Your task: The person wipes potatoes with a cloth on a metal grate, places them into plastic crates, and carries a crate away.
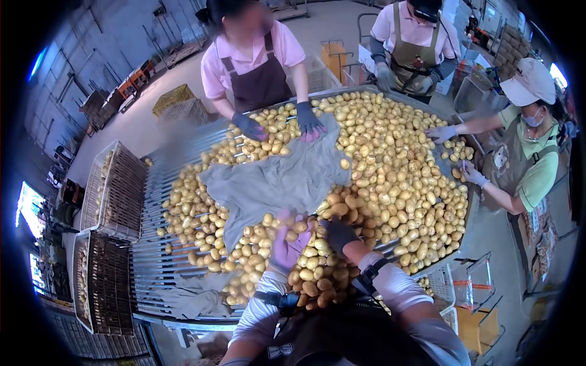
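Note:
Potatoes (390, 174) lie heaped over a slatted metal sorting table (155, 210). My left hand (288, 247), in a purple-palmed glove, is turned palm up among the potatoes near the table's front edge. Its blurred fingers are apart, with potatoes close beside them. To its right, my right hand (340, 236) wears a dark glove and rests back-up against the pile; its fingertips are blurred and partly lost among the potatoes. A grey cloth (281, 177) is spread over the potatoes just beyond my hands.
Across the table, a co-worker's gloved hands (310, 122) touch the cloth. Another co-worker's hands (473, 174) handle potatoes at the right, and a third person (418, 49) stands behind. Plastic crates (122, 192) stand at the left; a second grey cloth (195, 296) lies at the front left.

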`<state>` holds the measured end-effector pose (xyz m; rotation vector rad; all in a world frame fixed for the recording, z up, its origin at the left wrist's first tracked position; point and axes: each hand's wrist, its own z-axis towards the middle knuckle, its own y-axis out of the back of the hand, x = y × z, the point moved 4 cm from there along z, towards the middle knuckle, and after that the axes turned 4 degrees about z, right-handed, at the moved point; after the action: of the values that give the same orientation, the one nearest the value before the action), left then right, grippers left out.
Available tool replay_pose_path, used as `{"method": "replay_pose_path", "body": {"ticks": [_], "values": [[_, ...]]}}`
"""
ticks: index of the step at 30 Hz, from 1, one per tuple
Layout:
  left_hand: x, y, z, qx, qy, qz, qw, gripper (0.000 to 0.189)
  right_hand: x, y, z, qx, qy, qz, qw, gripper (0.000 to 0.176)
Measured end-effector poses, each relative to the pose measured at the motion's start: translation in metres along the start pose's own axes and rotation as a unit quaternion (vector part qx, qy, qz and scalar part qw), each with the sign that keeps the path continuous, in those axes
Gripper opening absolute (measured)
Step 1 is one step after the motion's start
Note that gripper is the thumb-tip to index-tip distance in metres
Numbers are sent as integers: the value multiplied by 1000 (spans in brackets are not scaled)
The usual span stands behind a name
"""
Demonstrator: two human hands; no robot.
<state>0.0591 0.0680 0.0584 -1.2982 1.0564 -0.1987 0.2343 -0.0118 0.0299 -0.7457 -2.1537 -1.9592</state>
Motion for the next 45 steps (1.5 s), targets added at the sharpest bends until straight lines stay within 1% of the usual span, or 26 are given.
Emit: {"method": "replay_pose_path", "body": {"ticks": [4, 6, 7, 10, 12, 13, 16, 17, 18, 19, 20, 22, 24, 26, 28, 29, 30, 31, 32, 34, 36, 37, 41, 42, 44, 45], "values": [[5, -14, -21, 1, 44, -130, 990, 61, -19, -19, 7, -63, 19, 67, 996, 50], [5, -23, -29, -18, 29, -119, 992, 61, -28, -23, 11, 9, 48, 249, 967, 52], [8, -22, -32, -13, 34, -116, 993, 61, -36, -36, 19, 24, 142, 323, 936, 51], [18, -18, -30, -35, -13, -124, 992, 59, -53, -78, 28, -15, 56, 365, 929, 55], [22, -21, -36, -86, -44, -69, 993, 59, -33, -46, 17, 73, -14, 429, 900, 55], [20, -32, -41, -86, -57, -34, 994, 56, -15, -29, -10, 65, -117, 671, 730, 53], [25, -61, -48, -99, -97, 144, 980, 43, 13, -15, -52, -66, -23, 750, 657, 41], [30, -70, -50, -66, -189, 421, 884, 44, 16, -11, -66, -203, 73, 593, 776, 40], [46, -79, -57, -16, -262, 658, 706, 46, 25, -14, -85, -324, 151, 395, 847, 40], [72, -77, -55, 38, -293, 628, 720, 55, 24, -23, -91, -355, 156, 325, 863, 38], [86, -93, -65, 53, -307, 683, 661, 59, 40, 37, -130, -173, 90, 558, 807, 31], [123, -123, -82, 116, -308, 745, 581, 58, 5, 39, -156, -237, 270, 595, 719, 25], [165, -157, -97, 235, -315, 739, 548, 58, 1, 53, -243, -451, 67, 564, 689, 24], [209, -195, -125, 376, -258, 726, 515, 68, -33, 47, -304, -495, 59, 528, 687, 35], [256, -211, -149, 494, -235, 688, 476, 75, -35, 69, -372, -588, 191, 487, 617, 44], [275, -232, -172, 576, -200, 652, 451, 77, -51, 96, -406, -560, 323, 363, 671, 47], [291, -254, -196, 652, -164, 609, 421, 80, -43, 86, -436, -574, 300, 352, 676, 47], [303, -267, -215, 688, -131, 578, 419, 85, -54, 59, -463, -615, 131, 645, 434, 46], [313, -267, -228, 703, -126, 560, 420, 85, -48, 20, -483, -554, -43, 824, 105, 44], [328, -264, -243, 730, -69, 511, 448, 89, -112, -79, -545, -438, 311, 843, -16, 41], [330, -251, -234, 729, -91, 510, 447, 91, -101, -86, -599, -654, 70, 753, -21, 40], [325, -242, -219, 719, -98, 509, 463, 91, -106, -119, -628, -699, 2, 710, -84, 47], [291, -143, -127, 568, -105, 645, 500, 86, -152, -296, -697, -688, -367, 571, -257, 39], [271, -125, -102, 517, -108, 686, 500, 84, -160, -312, -692, -658, -433, 553, -271, 34], [205, -112, -69, 437, -183, 721, 506, 77, -203, -327, -658, -691, -460, 558, 1, 25], [179, -89, -57, 406, -225, 756, 462, 76, -188, -256, -612, -681, -466, 556, 99, 23]]}}
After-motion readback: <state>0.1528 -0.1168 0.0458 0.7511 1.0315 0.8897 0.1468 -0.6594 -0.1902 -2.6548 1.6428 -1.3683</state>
